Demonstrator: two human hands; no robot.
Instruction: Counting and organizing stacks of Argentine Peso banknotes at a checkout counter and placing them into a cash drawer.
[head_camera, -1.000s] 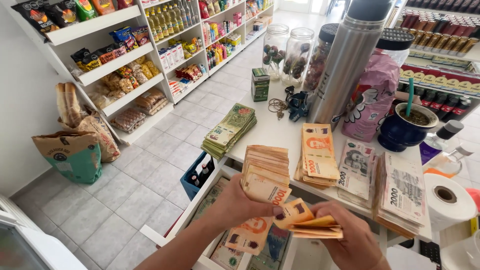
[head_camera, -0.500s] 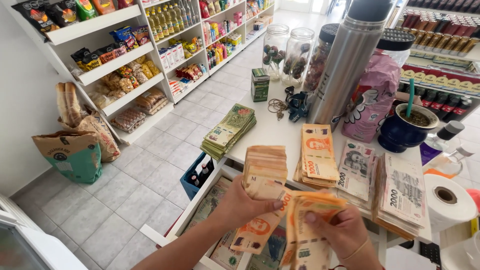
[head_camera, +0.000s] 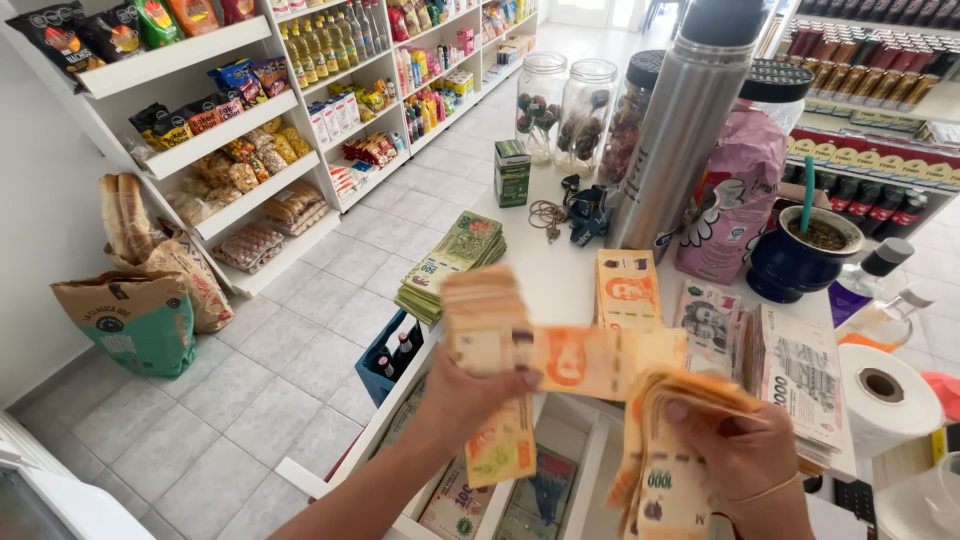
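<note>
Over the white counter (head_camera: 560, 290), left hand (head_camera: 470, 395) grips an orange banknote wad (head_camera: 485, 325); right hand (head_camera: 740, 450) clutches loose notes (head_camera: 665, 440) beside it.

Small shop interior, bright even light. Pale grey tiled floor (head_camera: 300, 330) runs from lower left to top centre. White shelving (head_camera: 200, 160) along left side, stocked with snack bags, bottles, packets. Plain white wall (head_camera: 40, 220) at far left. White counter (head_camera: 540, 270) at centre. Second shelf (head_camera: 880, 80) at upper right, rows of dark bottles.
</note>
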